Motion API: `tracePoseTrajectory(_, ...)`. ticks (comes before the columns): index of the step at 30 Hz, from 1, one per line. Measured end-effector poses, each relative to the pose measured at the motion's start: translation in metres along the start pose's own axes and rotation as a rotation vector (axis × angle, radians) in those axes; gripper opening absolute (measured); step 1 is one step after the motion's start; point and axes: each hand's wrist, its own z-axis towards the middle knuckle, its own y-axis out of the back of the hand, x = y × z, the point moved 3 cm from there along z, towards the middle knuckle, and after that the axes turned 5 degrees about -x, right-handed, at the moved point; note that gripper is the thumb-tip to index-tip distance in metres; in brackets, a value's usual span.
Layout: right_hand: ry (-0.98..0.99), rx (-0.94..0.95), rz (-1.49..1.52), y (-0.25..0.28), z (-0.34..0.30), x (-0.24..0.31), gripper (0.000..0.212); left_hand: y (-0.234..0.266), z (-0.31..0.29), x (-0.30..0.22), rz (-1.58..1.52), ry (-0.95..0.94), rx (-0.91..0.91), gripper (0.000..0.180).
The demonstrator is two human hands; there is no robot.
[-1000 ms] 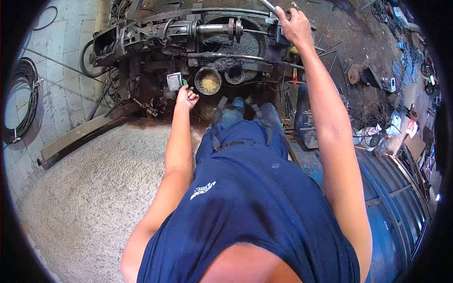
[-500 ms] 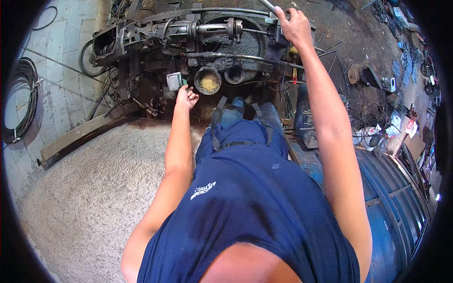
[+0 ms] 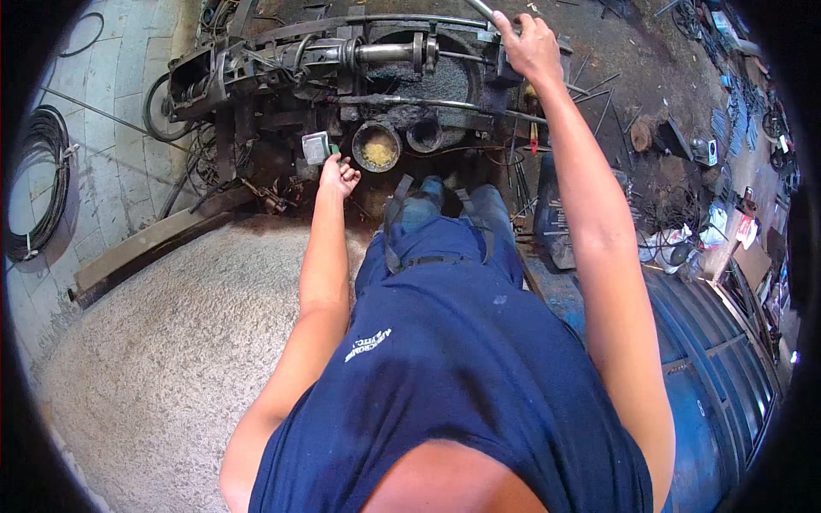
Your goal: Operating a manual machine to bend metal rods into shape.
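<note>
My left hand (image 3: 340,176) is at a small grey control box (image 3: 315,148) with a green part on its side. One finger touches the green part; the other fingers curl loosely, with nothing visible in them. At the far right end of the machine (image 3: 385,53), my right hand (image 3: 534,50) holds the end of a metal rod (image 3: 481,8), which runs out of the picture at the top. Between my arms, a round pot (image 3: 360,162) containing yellowish, grease-like stuff stands beside a smaller dark, round container (image 3: 425,134).
A pale, rough slab (image 3: 171,359) lies to my left, edged by a metal beam (image 3: 154,244). Coiled black hose (image 3: 38,184) rests farther left. On the right are a blue metal panel (image 3: 710,376), a wooden log piece (image 3: 641,134), loose rods (image 3: 599,94) and scattered clutter.
</note>
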Motion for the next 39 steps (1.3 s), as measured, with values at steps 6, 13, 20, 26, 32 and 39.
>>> tracePoseTrajectory(6, 0.013, -0.002, 0.008, 0.000, 0.000, -0.003, 0.071, 0.000, -0.005, 0.000, 0.017, 0.000, -0.009, 0.028)
tracePoseTrajectory(13, -0.012, 0.017, 0.022, 0.003, 0.001, 0.004, 0.071, -0.001, -0.004, 0.000, 0.026, -0.011, 0.003, 0.028)
tracePoseTrajectory(20, -0.008, 0.003, 0.021, 0.003, -0.001, 0.006, 0.070, -0.001, -0.001, -0.001, 0.016, 0.003, 0.010, 0.028)
tracePoseTrajectory(26, -0.007, 0.008, 0.026, 0.004, 0.000, 0.003, 0.070, 0.002, -0.001, 0.000, 0.013, 0.004, 0.002, 0.028)
tracePoseTrajectory(32, -0.112, 0.137, 0.031, 0.020, 0.000, 0.029, 0.056, 0.003, -0.002, 0.000, 0.013, 0.007, -0.006, 0.029)
tracePoseTrajectory(39, 0.009, -0.006, -0.004, 0.000, 0.001, 0.006, 0.069, -0.001, -0.003, -0.001, 0.019, 0.015, -0.004, 0.028)
